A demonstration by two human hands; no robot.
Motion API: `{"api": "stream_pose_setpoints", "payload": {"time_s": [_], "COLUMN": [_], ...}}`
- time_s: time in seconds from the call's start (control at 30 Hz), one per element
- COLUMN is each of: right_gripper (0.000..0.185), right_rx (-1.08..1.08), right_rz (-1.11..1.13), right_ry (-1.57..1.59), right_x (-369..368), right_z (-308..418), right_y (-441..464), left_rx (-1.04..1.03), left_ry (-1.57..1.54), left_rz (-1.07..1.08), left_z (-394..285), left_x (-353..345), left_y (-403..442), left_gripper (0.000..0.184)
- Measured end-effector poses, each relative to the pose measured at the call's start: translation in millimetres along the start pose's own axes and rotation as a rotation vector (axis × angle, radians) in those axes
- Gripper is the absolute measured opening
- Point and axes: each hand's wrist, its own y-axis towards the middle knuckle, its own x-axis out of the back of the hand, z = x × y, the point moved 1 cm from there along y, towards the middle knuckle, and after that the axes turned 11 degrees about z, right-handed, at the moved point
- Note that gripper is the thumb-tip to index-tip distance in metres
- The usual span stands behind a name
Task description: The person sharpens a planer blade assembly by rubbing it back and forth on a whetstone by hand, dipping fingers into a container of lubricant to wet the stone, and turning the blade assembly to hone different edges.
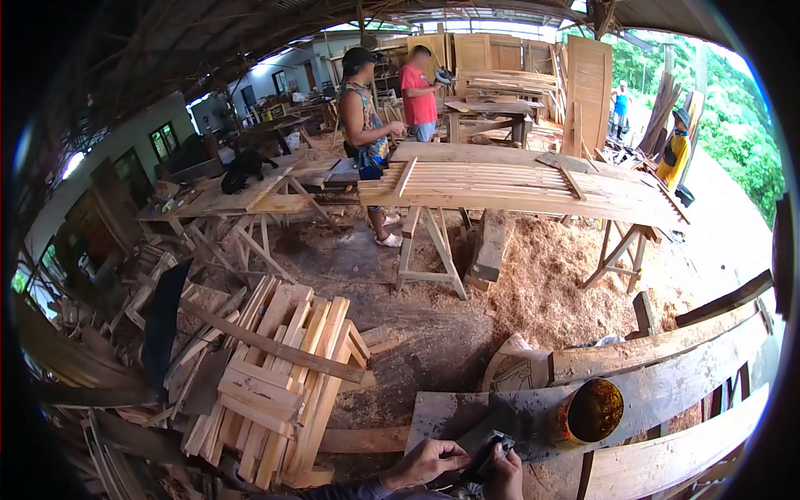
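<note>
My left hand (pixel 427 463) is at the bottom of the head view, its fingers drawn together in a pinch at the side of a dark object (pixel 479 467) with a shiny part on top. I cannot make out the object's kind. Wrapped around its other side is my right hand (pixel 505 473). Both hands are over a dark, stained board (pixel 450 408). To the right of them, an open can (pixel 596 410) with amber-brown stains inside stands on the board.
Stacked wood pieces (pixel 283 375) lie to the left. Wood shavings (pixel 542 283) cover the floor ahead. A trestle table (pixel 500 196) holds long slats. Beyond it stand a person in a patterned top (pixel 358 117) and a person in red (pixel 419 92). Another person (pixel 677 150) is at right.
</note>
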Motion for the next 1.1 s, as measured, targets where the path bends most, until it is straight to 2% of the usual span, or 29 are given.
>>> {"api": "stream_pose_setpoints", "payload": {"time_s": [0.2,0.27,0.3,0.37,0.43,0.5,0.57,0.63,0.73,0.87,1.1], "right_gripper": [0.021,0.021,0.021,0.028,0.034,0.035,0.041,0.049,0.047,0.046,0.043], "right_rx": [0.027,0.059,0.150,0.184,0.331,0.473,0.416,0.257,-0.061,-0.245,-0.332], "right_rz": [-0.011,-0.095,-0.168,-0.101,-0.188,-0.234,-0.243,-0.363,-0.298,-0.150,-0.062], "right_ry": [-0.046,-0.045,0.017,-0.103,-0.206,-0.606,-0.879,-1.448,-1.773,-1.871,-1.873], "right_x": [8.9,11.3,8.3,12.2,26.5,45.0,63.9,86.8,106.9,134.9,157.3], "right_z": [14.8,28.8,36.9,71.7,102.5,145.1,183.2,209.3,222.9,212.9,203.2], "right_y": [1.8,3.6,11.4,3.9,6.1,10.6,12.4,23.3,43.1,61.4,74.3], "left_rx": [-0.007,0.017,0.016,0.010,0.011,0.012,-0.051,-0.070,-0.077,-0.079,-0.156], "left_ry": [-0.031,0.047,0.047,0.030,0.012,-0.010,-0.072,-0.100,-0.098,-0.107,-0.180], "left_rz": [0.048,0.106,0.109,0.142,0.136,0.131,0.100,0.097,0.087,0.052,-0.083], "left_z": [-1.1,1.2,4.6,11.9,9.1,8.2,10.2,16.9,16.3,8.1,51.2], "left_x": [-3.3,-2.2,-0.6,3.0,7.2,11.6,14.1,18.2,22.6,26.6,41.8], "left_y": [-2.8,-2.6,-1.8,-0.2,-2.2,-4.0,-5.7,-4.9,-6.0,-15.6,-23.4], "left_gripper": [0.028,0.034,0.034,0.036,0.035,0.035,0.024,0.023,0.023,0.023,0.027]}}
